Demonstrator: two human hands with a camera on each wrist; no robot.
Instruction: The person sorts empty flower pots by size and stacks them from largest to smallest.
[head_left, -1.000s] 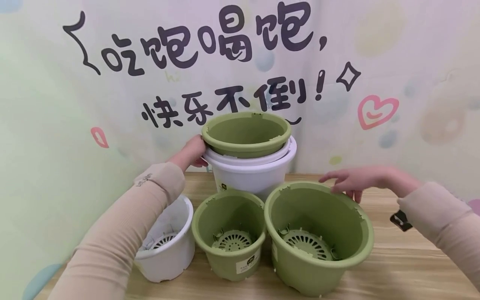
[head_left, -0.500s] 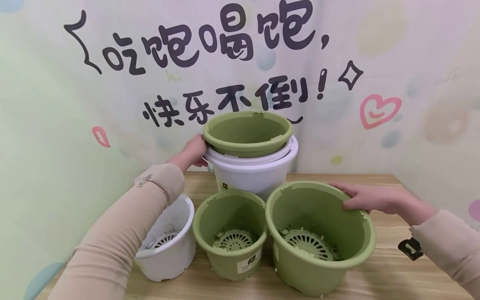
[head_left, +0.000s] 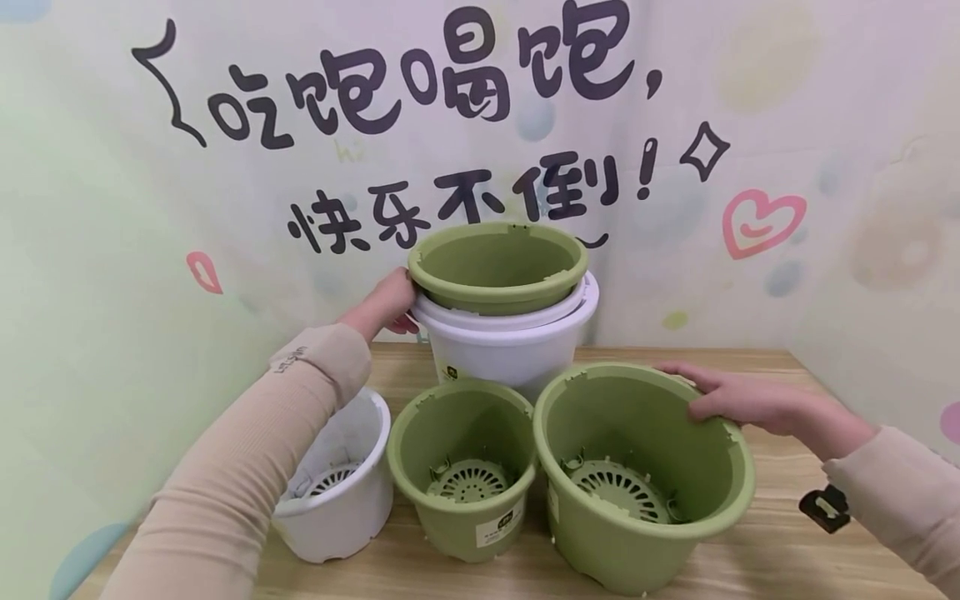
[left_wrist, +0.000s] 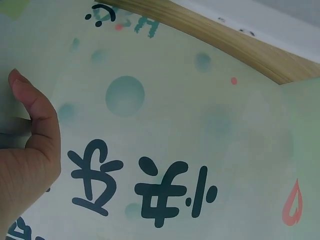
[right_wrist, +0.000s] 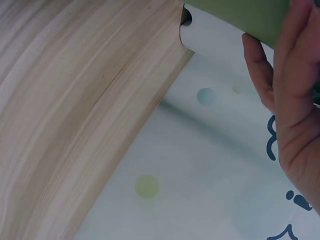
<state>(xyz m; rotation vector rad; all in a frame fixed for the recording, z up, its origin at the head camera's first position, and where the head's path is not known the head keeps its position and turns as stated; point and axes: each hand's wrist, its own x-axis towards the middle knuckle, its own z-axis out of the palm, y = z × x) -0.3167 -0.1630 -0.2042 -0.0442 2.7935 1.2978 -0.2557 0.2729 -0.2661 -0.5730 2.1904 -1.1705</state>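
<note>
In the head view, a stack at the back has a green flowerpot (head_left: 498,267) on top, nested in white flowerpots (head_left: 502,354). My left hand (head_left: 392,302) grips the stack's left side at the white rim, its fingertips partly hidden. At front right stands a large green flowerpot (head_left: 622,550). My right hand (head_left: 750,402) holds its back right rim, thumb inside and fingers over the outside. The left wrist view shows my bent left hand (left_wrist: 37,140) at its edge. In the right wrist view, fingers (right_wrist: 259,70) lie against the green wall.
A smaller green flowerpot (head_left: 465,525) stands beside the large one, and a white flowerpot (head_left: 337,525) stands left of it, partly behind my sleeve. All have slotted bottoms. A small black object (head_left: 825,508) shows by my right cuff. The wooden table (head_left: 795,467) meets a printed backdrop (head_left: 637,250).
My right hand has come from above the large green flowerpot's back rim to the right and down, and now grips the rim. My left hand stays at the stack.
</note>
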